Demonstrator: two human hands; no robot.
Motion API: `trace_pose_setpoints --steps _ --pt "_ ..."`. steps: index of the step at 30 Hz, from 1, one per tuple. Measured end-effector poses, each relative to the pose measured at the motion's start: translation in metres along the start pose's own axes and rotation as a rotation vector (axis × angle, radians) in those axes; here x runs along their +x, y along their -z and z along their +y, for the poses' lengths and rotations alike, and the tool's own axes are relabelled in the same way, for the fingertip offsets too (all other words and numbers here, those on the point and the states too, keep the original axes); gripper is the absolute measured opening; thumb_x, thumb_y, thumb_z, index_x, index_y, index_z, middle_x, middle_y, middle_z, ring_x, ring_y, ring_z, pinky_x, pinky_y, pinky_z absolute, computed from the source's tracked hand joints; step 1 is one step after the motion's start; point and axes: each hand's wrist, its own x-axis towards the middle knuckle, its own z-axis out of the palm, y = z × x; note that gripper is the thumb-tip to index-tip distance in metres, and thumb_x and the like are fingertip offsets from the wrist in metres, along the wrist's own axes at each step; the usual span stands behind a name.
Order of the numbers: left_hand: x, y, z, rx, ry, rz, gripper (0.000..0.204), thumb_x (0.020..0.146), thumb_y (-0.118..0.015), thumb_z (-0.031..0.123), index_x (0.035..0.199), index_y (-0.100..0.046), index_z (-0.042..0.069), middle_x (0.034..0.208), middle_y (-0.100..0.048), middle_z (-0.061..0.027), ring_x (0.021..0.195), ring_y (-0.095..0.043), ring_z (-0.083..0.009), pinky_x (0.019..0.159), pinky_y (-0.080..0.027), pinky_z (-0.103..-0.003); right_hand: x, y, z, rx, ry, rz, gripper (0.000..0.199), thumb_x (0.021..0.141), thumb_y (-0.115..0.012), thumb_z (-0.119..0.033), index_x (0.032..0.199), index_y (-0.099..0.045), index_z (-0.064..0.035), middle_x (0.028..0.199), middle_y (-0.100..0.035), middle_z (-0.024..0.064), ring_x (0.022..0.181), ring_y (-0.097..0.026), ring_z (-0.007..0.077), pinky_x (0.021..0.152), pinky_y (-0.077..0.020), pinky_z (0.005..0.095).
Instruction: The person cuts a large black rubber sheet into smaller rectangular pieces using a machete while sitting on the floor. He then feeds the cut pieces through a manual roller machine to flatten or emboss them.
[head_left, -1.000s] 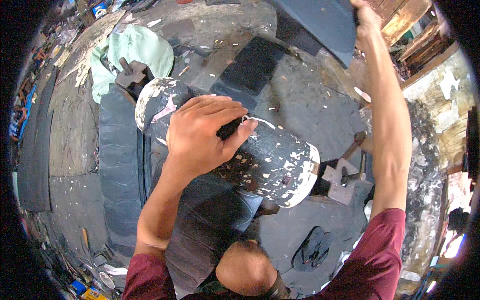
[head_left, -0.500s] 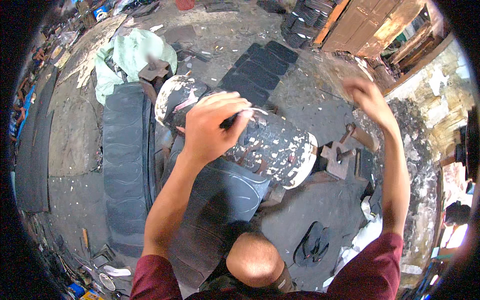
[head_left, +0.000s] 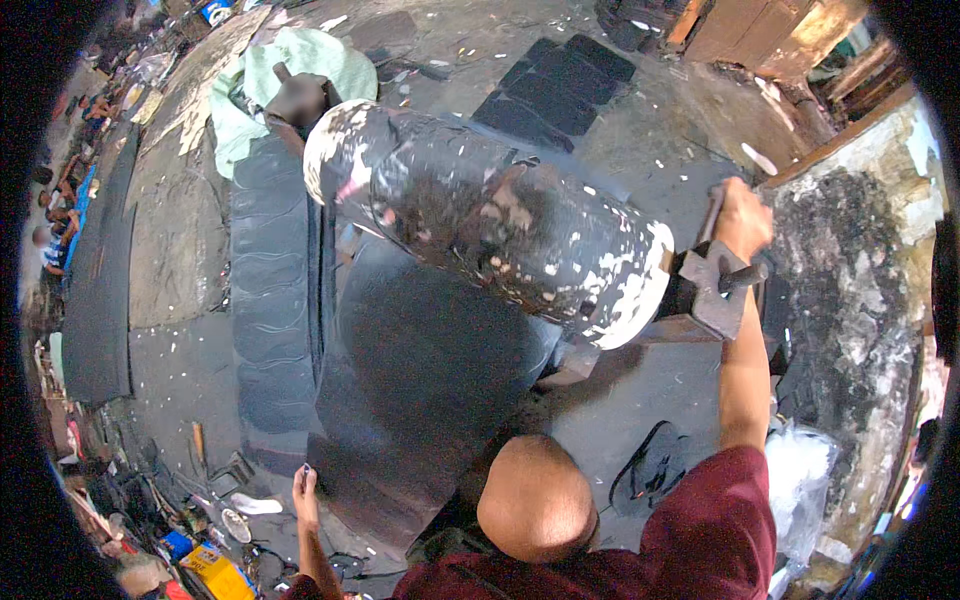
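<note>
Grey floor beneath, left hand now off the cylinder.

Left hand — grip too small to tell.

We take this for a rough workshop, since a big paint-chipped roller with a heavy metal fitting at its right end stands in the middle of a grimy floor. Left of the roller we see a long dark sheet marked with repeated curved outlines, beyond it more dark patterned sheets, and to its right a stained, peeling wall.
</note>
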Motion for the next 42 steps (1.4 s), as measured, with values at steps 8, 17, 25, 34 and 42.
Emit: trace_pose_setpoints --steps 8,17,25,34,42 --pt "-0.012 0.0 0.12 -0.101 -0.404 0.299 0.017 0.082 -0.069 0.012 0.079 -0.056 0.002 0.073 -0.051 0.0033 0.073 -0.045 -0.0098 0.068 -0.039 -0.027 -0.28 -0.022 -0.087 0.55 0.063 -1.203 0.029 0.079 -0.063 -0.027 0.095 -0.064 -0.0038 0.089 -0.065 0.0168 0.076 -0.063 0.0332 0.072 -0.0507 0.0465" --pt "-0.012 -0.022 0.263 -0.044 -0.353 0.278 0.029 0.085 -0.073 0.025 0.084 -0.067 -0.003 0.075 -0.064 -0.0019 0.074 -0.053 -0.0102 0.074 -0.043 -0.027 -0.151 0.275 0.024 0.903 0.572 -1.796 0.038 0.069 -0.075 -0.022 0.096 -0.069 0.0026 0.089 -0.069 0.0239 0.084 -0.069 0.0299 0.075 -0.0546 0.0393" --pt "0.023 -0.083 0.336 -0.183 -0.369 0.224 0.029 0.086 -0.072 0.024 0.095 -0.072 -0.003 0.085 -0.07 -0.0059 0.081 -0.059 -0.0101 0.077 -0.046 -0.025 -0.001 0.145 0.052 1.085 0.044 -0.558 0.021 0.085 -0.06 -0.02 0.094 -0.063 -0.0012 0.083 -0.063 0.0123 0.074 -0.058 0.0291 0.064 -0.0482 0.0368" --pt "0.118 -0.097 0.377 -0.667 -0.336 -0.311 0.043 0.094 -0.059 0.031 0.12 -0.062 -0.002 0.119 -0.065 -0.013 0.111 -0.058 -0.0254 0.098 -0.042 -0.036 -0.354 0.066 -0.092 0.522 0.13 -1.475 0.039 0.076 -0.068 -0.042 0.095 -0.07 -0.0069 0.092 -0.069 0.0208 0.083 -0.066 0.0408 0.074 -0.0536 0.0462" --pt "0.172 -0.108 0.164 0.926 -0.064 0.032 0.115 0.065 -0.084 0.041 0.153 -0.014 0.016 0.158 -0.013 -0.0159 0.143 -0.021 -0.0368 0.107 -0.028 -0.063 -0.208 0.31 0.004 0.557 0.226 -1.282 0.024 0.062 -0.078 -0.023 0.076 -0.068 -0.0066 0.072 -0.067 0.0187 0.07 -0.066 0.0372 0.067 -0.0535 0.0433"
